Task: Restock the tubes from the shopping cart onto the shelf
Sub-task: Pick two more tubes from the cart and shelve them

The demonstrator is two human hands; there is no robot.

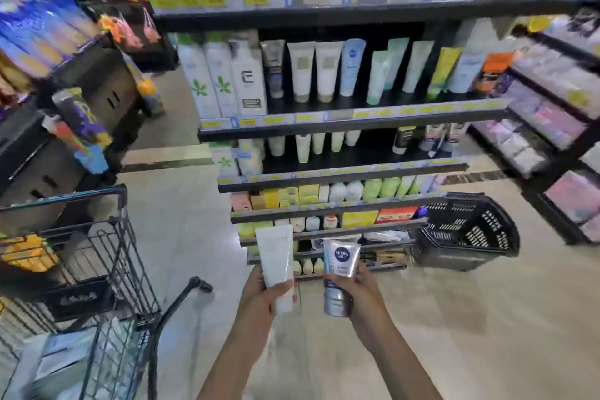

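Two tubes held up near the camera, before the shelf (350,114): left hand (263,297) grips a white tube (276,256), right hand (358,294) grips a silver tube (340,273), caps down. The tubes stand side by side, apart. Shopping cart (107,269) near left; black basket (467,230) on the floor, right.

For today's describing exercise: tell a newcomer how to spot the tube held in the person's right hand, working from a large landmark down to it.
Start at the black shelving unit full of toiletries, then drop to the two hands raised in front of its lowest shelves. The right hand grips a short silver tube. Unlike the plain white tube in the left hand, it bears a round dark blue logo.
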